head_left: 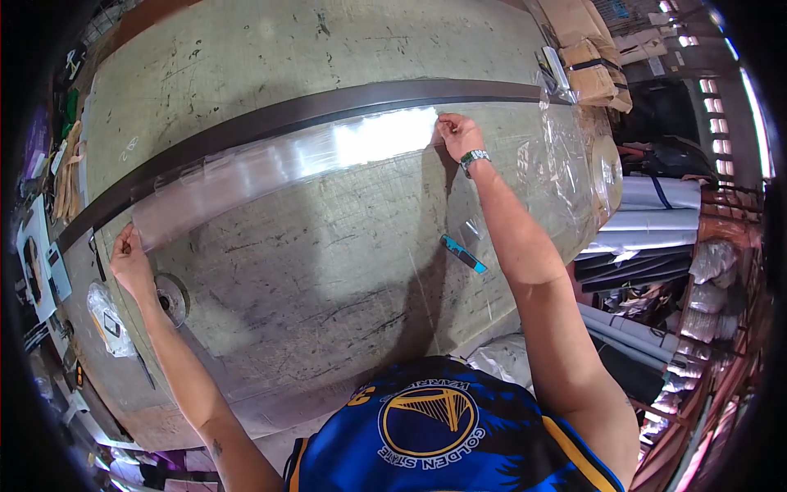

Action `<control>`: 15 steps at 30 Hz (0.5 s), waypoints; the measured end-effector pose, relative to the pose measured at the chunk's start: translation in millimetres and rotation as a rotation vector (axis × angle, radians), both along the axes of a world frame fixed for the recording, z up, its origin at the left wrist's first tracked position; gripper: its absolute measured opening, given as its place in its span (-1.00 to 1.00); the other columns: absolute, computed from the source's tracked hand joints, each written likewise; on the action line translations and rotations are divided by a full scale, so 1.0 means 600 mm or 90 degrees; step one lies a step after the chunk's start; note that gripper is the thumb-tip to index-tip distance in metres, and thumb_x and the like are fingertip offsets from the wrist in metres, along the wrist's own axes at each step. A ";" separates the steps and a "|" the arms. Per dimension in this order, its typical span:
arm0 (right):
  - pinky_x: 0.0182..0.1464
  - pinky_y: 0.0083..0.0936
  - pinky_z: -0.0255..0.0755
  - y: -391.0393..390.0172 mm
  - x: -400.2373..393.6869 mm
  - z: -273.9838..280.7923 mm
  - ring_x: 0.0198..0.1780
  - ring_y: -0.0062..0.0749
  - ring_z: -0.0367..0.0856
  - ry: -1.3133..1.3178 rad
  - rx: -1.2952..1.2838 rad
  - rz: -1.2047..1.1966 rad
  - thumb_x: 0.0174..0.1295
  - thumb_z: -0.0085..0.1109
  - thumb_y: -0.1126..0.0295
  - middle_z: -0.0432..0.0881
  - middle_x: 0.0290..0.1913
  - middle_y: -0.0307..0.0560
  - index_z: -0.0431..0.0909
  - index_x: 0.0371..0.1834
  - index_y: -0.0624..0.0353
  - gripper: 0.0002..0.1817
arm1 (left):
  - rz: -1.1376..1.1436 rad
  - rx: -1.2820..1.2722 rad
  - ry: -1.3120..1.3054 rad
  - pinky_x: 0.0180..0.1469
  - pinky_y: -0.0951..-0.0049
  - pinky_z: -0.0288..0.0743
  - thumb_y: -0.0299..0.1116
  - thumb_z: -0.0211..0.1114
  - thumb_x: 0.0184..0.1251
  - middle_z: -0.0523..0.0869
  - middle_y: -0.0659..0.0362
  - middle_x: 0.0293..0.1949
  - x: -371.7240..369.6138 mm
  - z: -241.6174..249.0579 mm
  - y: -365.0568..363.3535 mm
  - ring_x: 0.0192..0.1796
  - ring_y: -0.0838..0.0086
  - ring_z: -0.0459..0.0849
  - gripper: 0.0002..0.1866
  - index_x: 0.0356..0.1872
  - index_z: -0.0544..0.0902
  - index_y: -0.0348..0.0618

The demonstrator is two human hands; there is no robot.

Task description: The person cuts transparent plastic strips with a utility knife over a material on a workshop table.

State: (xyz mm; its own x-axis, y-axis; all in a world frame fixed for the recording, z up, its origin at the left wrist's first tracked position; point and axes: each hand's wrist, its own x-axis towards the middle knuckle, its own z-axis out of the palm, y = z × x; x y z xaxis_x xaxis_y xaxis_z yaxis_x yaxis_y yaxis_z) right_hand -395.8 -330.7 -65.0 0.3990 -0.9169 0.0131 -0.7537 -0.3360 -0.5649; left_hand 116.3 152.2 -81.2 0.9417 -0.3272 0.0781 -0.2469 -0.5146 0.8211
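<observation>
A long strip of clear plastic film (279, 168) lies stretched across the worktable, shining brightly toward its right end. My left hand (129, 258) pinches the strip's left end. At the opposite end, my right hand (461, 138), with a watch on the wrist, grips the film between thumb and fingers. A dark straight bar (328, 102) runs along the strip's far side. Below my right hand rests a blue and black utility knife (464, 254). Beside my left wrist is a roll of tape (171, 300), partly hidden by the forearm.
Loose clear plastic (545, 164) covers the table's right side. Cardboard boxes (592, 66) stand at the back right, and wrapped rolls (648, 221) are stacked past the right edge. A plastic packet (111, 320) lies at the left on the worktable (270, 303).
</observation>
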 end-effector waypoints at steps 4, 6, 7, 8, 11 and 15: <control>-0.09 -0.27 0.62 0.010 -0.021 0.021 -0.22 -0.07 0.76 -0.022 -0.026 -0.019 0.32 0.30 0.35 0.78 -0.24 0.11 0.74 0.04 0.22 -0.72 | 0.012 -0.046 -0.024 -0.07 0.57 0.53 -0.35 0.37 0.51 0.73 0.28 -0.26 0.001 0.006 -0.005 -0.21 0.63 0.64 -0.68 0.15 0.71 -0.33; -0.07 -0.24 0.61 0.054 -0.049 0.059 -0.21 -0.04 0.75 -0.038 -0.078 -0.019 0.33 0.29 0.35 0.78 -0.22 0.12 0.74 0.04 0.22 -0.72 | 0.028 -0.060 -0.069 -0.07 0.58 0.51 -0.31 0.38 0.51 0.72 0.27 -0.24 -0.002 0.010 -0.008 -0.19 0.64 0.62 -0.66 0.15 0.70 -0.34; -0.07 -0.23 0.61 0.080 -0.062 0.086 -0.20 -0.02 0.75 -0.044 -0.102 -0.022 0.34 0.28 0.35 0.78 -0.21 0.12 0.74 0.04 0.22 -0.72 | 0.033 -0.065 -0.090 -0.07 0.59 0.50 -0.29 0.38 0.51 0.71 0.27 -0.22 -0.005 0.012 -0.009 -0.18 0.64 0.62 -0.64 0.15 0.70 -0.34; -0.09 -0.17 0.59 0.122 -0.080 0.116 -0.19 0.06 0.72 -0.036 -0.119 -0.015 0.36 0.26 0.35 0.75 -0.21 0.15 0.74 -0.02 0.23 -0.77 | 0.042 -0.085 -0.089 -0.04 0.49 0.53 -0.25 0.40 0.49 0.75 0.19 -0.15 0.017 -0.015 0.005 -0.17 0.52 0.66 -0.64 0.14 0.71 -0.30; -0.15 -0.05 0.53 0.257 -0.177 0.136 -0.24 0.19 0.63 0.021 -0.130 0.036 0.39 0.20 0.40 0.65 -0.32 0.18 0.67 -0.22 0.26 -0.85 | 0.003 0.080 -0.481 0.00 0.31 0.56 -0.25 0.40 0.45 0.78 0.07 -0.11 -0.043 0.043 -0.027 -0.18 0.30 0.71 -0.64 0.14 0.72 -0.24; 0.02 -0.06 0.50 0.413 -0.288 0.099 0.00 0.07 0.59 0.134 -0.144 0.021 0.22 0.36 0.41 0.63 -0.08 0.06 0.69 0.00 0.16 -0.72 | -0.216 0.029 -0.399 0.01 0.19 0.58 -0.26 0.44 0.38 0.79 0.01 -0.09 -0.229 0.051 -0.118 -0.09 0.15 0.73 -0.70 0.01 0.75 -0.21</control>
